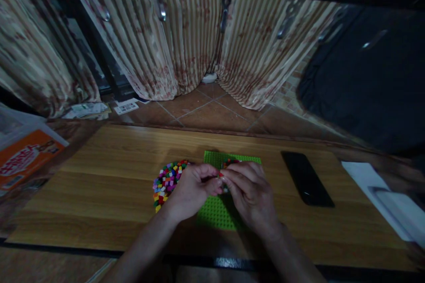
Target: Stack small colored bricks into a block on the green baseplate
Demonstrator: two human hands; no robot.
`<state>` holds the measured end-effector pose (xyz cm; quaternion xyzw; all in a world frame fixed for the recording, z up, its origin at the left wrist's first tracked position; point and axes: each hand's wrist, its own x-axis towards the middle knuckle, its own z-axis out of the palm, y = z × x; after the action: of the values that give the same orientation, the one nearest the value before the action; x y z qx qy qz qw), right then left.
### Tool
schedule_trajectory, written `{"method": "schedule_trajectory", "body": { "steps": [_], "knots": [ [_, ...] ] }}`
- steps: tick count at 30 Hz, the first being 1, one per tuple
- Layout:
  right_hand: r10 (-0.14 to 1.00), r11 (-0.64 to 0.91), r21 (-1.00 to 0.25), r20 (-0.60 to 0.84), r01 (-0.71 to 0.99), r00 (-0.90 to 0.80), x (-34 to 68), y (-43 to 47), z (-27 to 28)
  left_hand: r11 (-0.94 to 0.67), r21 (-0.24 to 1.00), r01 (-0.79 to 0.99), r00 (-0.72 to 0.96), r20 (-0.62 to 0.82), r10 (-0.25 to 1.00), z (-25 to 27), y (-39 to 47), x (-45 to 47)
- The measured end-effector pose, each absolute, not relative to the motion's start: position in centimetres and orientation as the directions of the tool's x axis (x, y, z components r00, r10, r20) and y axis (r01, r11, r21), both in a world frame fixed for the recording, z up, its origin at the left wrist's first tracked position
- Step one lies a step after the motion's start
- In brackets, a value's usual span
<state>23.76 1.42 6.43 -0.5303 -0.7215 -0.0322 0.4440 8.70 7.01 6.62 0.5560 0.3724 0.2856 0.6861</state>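
Observation:
A green studded baseplate (217,214) lies on the wooden table, partly covered by my hands. My left hand (194,188) and my right hand (250,190) meet above it, thumbs and fingers pinched together. Between the fingertips shows a tiny red brick (220,175); the fingers hide most of it, and whether other pieces are joined to it I cannot tell. Some small coloured bricks (229,162) stand on the baseplate behind my right hand. Left of the baseplate, beside my left hand, lies a pile of loose multicoloured bricks (169,177).
A black phone (307,179) lies on the table (99,185) to the right. Beyond the right edge are white sheets or boxes (381,199). An orange-labelled plastic tub (26,154) stands at the left. Striped curtains (192,35) hang behind, above a tiled floor (206,112).

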Motion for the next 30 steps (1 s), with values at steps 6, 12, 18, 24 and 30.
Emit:
{"method": "schedule_trajectory", "body": {
  "steps": [6, 12, 18, 24, 30],
  "knots": [
    [0.741, 0.2, -0.563, 0.622, 0.802, 0.252, 27.9, 1.7, 7.0, 0.191, 0.982, 0.009, 0.401, -0.178, 0.898, 6.3, 7.7, 8.5],
    [0.817, 0.069, -0.665, 0.465, 0.744, 0.34, 30.9, 2.1, 5.8, 0.135, 0.988, 0.078, 0.389, -0.155, 0.908, 6.2, 8.2, 8.1],
    [0.85, 0.066, -0.646, 0.435, 0.76, 0.296, 30.7, 2.5, 5.0, 0.104, 0.99, 0.1, 0.404, -0.136, 0.905, 6.0, 8.4, 8.4],
    [0.885, 0.054, -0.657, 0.381, 0.752, 0.269, 30.9, 2.8, 4.5, 0.064, 0.991, 0.114, 0.413, -0.106, 0.905, 6.1, 8.5, 8.5],
    [0.898, 0.051, -0.668, 0.356, 0.742, 0.258, 31.0, 2.8, 4.7, 0.044, 0.99, 0.132, 0.411, -0.095, 0.907, 6.2, 8.5, 8.4]
  ]
}}
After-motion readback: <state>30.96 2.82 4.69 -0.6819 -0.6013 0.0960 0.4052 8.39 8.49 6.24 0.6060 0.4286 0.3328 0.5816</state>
